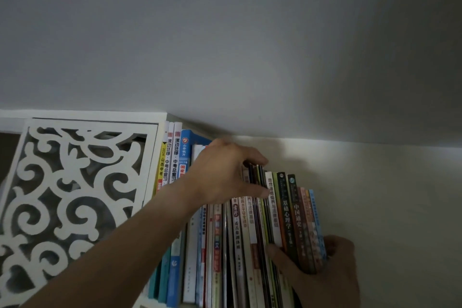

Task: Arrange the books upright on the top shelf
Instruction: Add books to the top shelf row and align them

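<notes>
Books [240, 227] stand gripped between left hand [220, 175] and right hand [322, 272].

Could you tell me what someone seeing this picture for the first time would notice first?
Most striking is the tight row of books standing along the shelf at lower centre, handled by both hands. The left hand reaches over their top edges, while the right hand grips the rightmost bundle near its base. At lower left stands a white carved scrollwork panel.

books [240, 232] stand right of the carved panel [72, 197], against the wall [375, 207].
</notes>
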`<action>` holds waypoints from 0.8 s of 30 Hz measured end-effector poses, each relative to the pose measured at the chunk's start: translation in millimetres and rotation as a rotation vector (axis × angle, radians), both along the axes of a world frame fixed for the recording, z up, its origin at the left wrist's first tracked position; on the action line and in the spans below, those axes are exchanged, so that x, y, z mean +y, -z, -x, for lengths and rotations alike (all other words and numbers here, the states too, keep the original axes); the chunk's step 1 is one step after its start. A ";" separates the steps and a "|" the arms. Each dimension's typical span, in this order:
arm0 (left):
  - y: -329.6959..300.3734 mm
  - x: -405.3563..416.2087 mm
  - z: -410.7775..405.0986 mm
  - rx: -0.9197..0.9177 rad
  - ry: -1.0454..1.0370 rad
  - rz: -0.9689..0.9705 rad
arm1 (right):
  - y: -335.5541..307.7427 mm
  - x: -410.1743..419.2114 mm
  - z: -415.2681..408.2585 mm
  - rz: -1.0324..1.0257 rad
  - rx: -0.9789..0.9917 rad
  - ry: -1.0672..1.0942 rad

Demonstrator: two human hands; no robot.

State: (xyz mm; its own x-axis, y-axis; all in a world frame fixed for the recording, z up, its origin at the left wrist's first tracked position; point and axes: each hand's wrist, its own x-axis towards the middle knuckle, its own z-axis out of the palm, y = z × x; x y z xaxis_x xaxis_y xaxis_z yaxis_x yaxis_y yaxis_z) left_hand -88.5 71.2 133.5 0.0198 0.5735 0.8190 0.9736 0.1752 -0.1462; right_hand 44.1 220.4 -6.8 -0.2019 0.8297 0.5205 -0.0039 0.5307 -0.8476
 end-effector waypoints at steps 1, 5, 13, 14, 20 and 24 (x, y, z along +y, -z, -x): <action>3.4 -0.7 -1.6 -0.015 -0.041 -0.009 | -0.1 0.9 -0.7 -0.011 -0.001 -0.013; 10.3 -2.7 -7.5 0.006 -0.143 -0.056 | 1.1 7.6 -5.4 0.004 -0.030 -0.128; -7.8 -13.0 -12.8 -0.104 -0.032 0.105 | 0.9 28.8 -4.0 0.011 -0.137 -0.249; -8.4 -11.8 -12.6 -0.100 -0.039 0.100 | 0.7 29.0 -3.7 0.000 -0.132 -0.245; 26.3 -13.3 -1.4 0.053 -0.158 -0.069 | 6.7 21.5 -7.5 -0.016 -0.101 -0.207; 55.7 -11.7 -5.6 0.034 -0.186 -0.238 | 14.2 17.8 -7.5 -0.052 -0.046 -0.169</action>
